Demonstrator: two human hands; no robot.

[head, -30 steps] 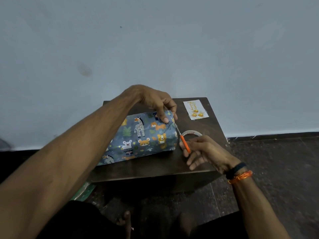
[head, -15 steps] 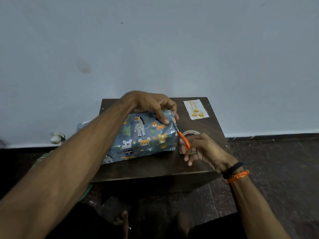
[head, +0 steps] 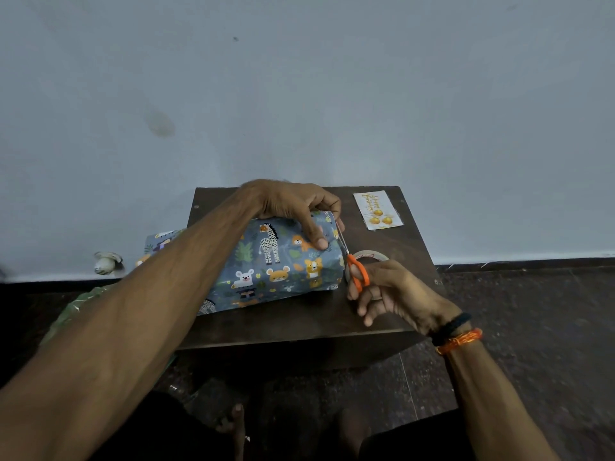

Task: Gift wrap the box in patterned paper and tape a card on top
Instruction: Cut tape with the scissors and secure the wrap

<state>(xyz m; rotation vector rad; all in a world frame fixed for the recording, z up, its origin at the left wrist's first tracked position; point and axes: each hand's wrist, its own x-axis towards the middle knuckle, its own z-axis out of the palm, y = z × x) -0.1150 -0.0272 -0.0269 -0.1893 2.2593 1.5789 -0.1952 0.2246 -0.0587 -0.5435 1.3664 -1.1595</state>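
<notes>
left hand [head: 299, 211]: grips blue animal-print paper-wrapped box [head: 279, 261], its long axis left-right on worktop [head: 299, 324]
right hand [head: 392, 291]: grips orange-handled scissors [head: 354, 264], blades at box's right end

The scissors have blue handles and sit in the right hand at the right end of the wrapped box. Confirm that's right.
Not quite: the head view shows the scissors with orange handles, not blue. The rest holds: the right hand grips them at the right end of the wrapped box.
</notes>
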